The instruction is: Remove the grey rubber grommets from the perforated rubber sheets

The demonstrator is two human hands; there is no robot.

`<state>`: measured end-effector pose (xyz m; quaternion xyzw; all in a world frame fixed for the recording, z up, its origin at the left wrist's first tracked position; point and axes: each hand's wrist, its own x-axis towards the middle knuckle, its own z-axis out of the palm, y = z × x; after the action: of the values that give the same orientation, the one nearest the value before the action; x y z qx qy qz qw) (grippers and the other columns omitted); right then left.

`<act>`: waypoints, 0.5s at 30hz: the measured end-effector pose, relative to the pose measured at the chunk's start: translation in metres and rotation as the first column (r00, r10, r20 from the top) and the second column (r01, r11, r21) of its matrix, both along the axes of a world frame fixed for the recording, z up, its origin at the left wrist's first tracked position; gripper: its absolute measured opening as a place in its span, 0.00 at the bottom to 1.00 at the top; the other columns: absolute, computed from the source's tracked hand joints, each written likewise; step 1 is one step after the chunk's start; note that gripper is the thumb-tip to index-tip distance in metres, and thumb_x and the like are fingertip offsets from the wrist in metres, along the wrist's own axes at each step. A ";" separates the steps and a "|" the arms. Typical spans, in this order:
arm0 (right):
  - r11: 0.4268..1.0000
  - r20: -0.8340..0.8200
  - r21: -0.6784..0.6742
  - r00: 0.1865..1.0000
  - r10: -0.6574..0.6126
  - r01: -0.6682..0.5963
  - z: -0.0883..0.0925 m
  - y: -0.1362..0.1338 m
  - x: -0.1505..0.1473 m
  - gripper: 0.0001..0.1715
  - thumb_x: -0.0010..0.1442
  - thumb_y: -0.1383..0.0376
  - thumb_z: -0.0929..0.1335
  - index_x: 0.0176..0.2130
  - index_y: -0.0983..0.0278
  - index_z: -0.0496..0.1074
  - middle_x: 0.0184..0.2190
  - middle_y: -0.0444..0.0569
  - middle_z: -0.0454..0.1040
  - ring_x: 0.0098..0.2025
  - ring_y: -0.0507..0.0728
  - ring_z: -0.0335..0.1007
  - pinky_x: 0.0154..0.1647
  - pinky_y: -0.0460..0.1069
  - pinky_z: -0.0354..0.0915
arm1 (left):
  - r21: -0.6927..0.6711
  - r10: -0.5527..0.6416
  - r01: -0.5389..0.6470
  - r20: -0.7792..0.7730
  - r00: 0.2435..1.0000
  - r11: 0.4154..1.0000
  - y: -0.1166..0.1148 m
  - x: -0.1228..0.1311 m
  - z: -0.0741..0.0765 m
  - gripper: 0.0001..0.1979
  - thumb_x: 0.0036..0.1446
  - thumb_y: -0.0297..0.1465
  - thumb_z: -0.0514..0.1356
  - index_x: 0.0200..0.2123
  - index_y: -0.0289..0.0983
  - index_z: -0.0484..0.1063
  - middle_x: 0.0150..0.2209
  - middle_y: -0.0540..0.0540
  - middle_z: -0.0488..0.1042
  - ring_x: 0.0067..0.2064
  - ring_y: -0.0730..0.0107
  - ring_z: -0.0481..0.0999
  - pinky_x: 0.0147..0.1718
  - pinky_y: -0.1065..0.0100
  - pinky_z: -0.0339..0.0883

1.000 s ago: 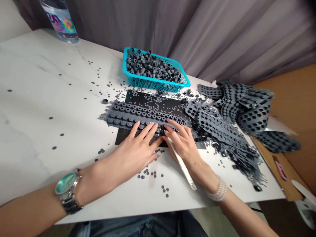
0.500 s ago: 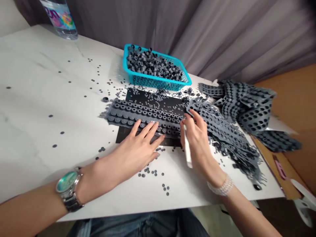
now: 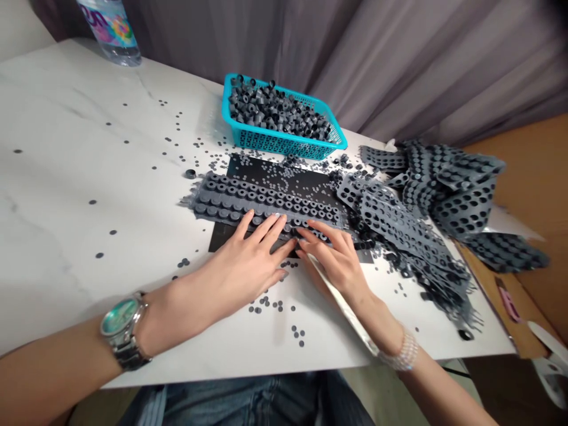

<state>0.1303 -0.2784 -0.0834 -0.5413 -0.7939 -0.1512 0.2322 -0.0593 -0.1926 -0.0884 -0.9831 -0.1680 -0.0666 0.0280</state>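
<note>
A grey rubber sheet (image 3: 270,204) with rows of raised, ring-like studs lies on a black mat (image 3: 220,236). Spread over its near edge, the fingers of my left hand (image 3: 242,257) press down flat. My right hand (image 3: 341,260) grips a slim white tool (image 3: 352,319), whose shaft slants back towards my wrist. Its fingertips are at the sheet's near edge, close beside my left fingers. The tool's working tip is hidden by my fingers, so its kind is unclear. Small dark discs (image 3: 266,302) are scattered around the mat.
Behind the mat stands a turquoise basket (image 3: 284,137) full of short grey rubber rings. Punched-out sheets (image 3: 399,219) and a crumpled heap of sheeting (image 3: 461,189) lie at right. A pink-handled cutter (image 3: 508,302) lies beyond them. A water bottle (image 3: 110,32) stands at back left.
My right hand has moved left and slightly nearer along the sheet, towards my left fingers. The white tool now slants more and shows more of its length. My left hand stays put.
</note>
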 end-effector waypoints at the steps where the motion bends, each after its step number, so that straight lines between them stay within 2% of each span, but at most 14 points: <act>1: 1.000 0.015 -0.005 1.000 0.006 -0.006 0.001 0.000 0.000 0.06 0.65 0.71 0.65 0.40 0.62 0.71 0.45 0.54 0.80 0.56 0.60 0.70 0.46 0.54 0.64 | -0.003 0.001 -0.001 0.000 1.000 1.000 0.000 0.000 0.000 0.25 0.68 0.40 0.46 0.61 0.35 0.64 0.68 0.30 0.54 0.68 0.47 0.54 0.63 0.41 0.48; 5: 0.997 0.124 -0.081 0.992 0.013 -0.003 0.003 -0.002 -0.001 0.09 0.66 0.72 0.62 0.41 0.63 0.70 0.49 0.57 0.77 0.59 0.61 0.66 0.49 0.56 0.64 | -0.014 0.000 0.000 -0.007 1.000 1.000 0.000 0.000 0.001 0.25 0.68 0.40 0.46 0.62 0.35 0.63 0.68 0.31 0.54 0.68 0.48 0.54 0.63 0.41 0.47; 9: 0.994 0.246 -0.111 0.969 0.012 0.016 0.005 -0.001 -0.005 0.11 0.66 0.75 0.59 0.40 0.67 0.69 0.48 0.64 0.76 0.60 0.64 0.64 0.50 0.57 0.65 | -0.014 -0.005 0.005 -0.013 1.000 1.000 0.000 0.000 0.002 0.25 0.68 0.40 0.46 0.62 0.34 0.63 0.67 0.30 0.54 0.69 0.47 0.53 0.63 0.41 0.47; 12: 0.991 0.211 -0.102 0.976 -0.060 0.083 0.005 0.002 -0.002 0.12 0.66 0.74 0.58 0.42 0.67 0.68 0.49 0.66 0.74 0.61 0.64 0.63 0.50 0.58 0.66 | -0.013 -0.002 0.002 -0.014 1.000 1.000 0.000 0.000 0.001 0.26 0.68 0.40 0.45 0.64 0.35 0.61 0.68 0.30 0.53 0.69 0.47 0.53 0.63 0.40 0.47; 15: 0.974 0.100 -0.056 0.972 -0.214 0.220 0.005 0.002 0.011 0.10 0.67 0.72 0.59 0.44 0.64 0.67 0.50 0.64 0.73 0.64 0.65 0.58 0.53 0.61 0.64 | -0.015 0.001 -0.001 -0.016 1.000 1.000 -0.001 0.000 0.002 0.26 0.68 0.40 0.45 0.65 0.37 0.59 0.68 0.31 0.53 0.69 0.47 0.52 0.63 0.40 0.48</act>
<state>0.1411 -0.2762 -0.0782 -0.6245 -0.7446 -0.1741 0.1589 -0.0594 -0.1937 -0.0865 -0.9838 -0.1686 -0.0573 0.0218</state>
